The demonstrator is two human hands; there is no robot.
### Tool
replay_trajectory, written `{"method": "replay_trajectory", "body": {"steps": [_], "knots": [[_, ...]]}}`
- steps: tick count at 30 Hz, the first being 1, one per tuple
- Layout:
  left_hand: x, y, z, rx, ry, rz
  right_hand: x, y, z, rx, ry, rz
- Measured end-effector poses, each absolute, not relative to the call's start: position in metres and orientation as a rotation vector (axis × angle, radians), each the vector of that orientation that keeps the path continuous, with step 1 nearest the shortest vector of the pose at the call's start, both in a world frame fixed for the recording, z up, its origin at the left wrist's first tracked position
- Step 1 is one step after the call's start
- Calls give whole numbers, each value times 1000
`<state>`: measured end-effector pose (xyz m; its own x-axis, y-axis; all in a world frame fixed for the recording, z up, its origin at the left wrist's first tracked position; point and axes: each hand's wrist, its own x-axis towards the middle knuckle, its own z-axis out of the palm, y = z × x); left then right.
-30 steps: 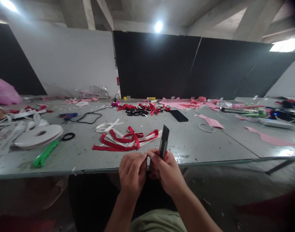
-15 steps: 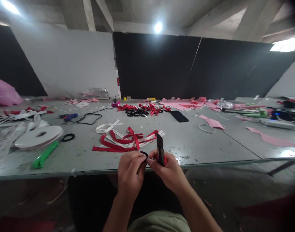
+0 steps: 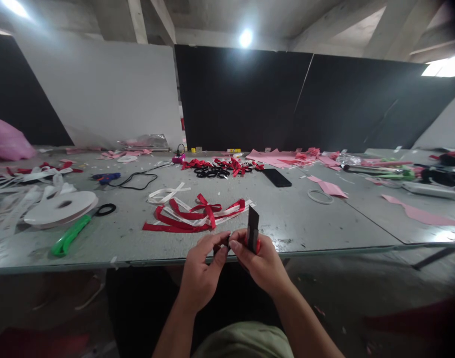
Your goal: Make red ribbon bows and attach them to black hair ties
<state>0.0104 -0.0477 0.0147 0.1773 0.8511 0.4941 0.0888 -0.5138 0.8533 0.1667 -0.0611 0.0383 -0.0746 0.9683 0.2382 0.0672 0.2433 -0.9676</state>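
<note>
My right hand (image 3: pixel 259 263) grips a black utility knife (image 3: pixel 252 228) with a red body, its dark end standing upright above the fingers. My left hand (image 3: pixel 203 271) pinches a small black ring (image 3: pixel 224 242) between thumb and fingers, and the fingertips of both hands meet over it at the table's near edge (image 3: pixel 145 261). Just beyond the hands lies a red ribbon bow (image 3: pixel 204 208) on a pile of red and white ribbon strips (image 3: pixel 175 221).
On the left sit a white ribbon spool (image 3: pixel 61 208), a green cutter (image 3: pixel 68 237) and a black ring (image 3: pixel 105 210). Farther back lie red bows with black rings (image 3: pixel 216 169), a black phone (image 3: pixel 276 177), a glue gun (image 3: pixel 106 177) and pink paper scraps (image 3: pixel 283 158).
The hands rose slightly and the left fingers opened out around the small black ring. The knife tilted from leaning right to upright. A person's hand at far left left the view.
</note>
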Motion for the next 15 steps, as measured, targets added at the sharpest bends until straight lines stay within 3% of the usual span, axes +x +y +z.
{"method": "replay_trajectory", "body": {"steps": [6, 15], "knots": [[12, -52, 18, 1562, 1014, 1436, 170, -61, 32, -982, -1386, 955], [17, -65, 33, 1466, 1119, 1629, 194, -91, 65, -1240, -2048, 296]]}}
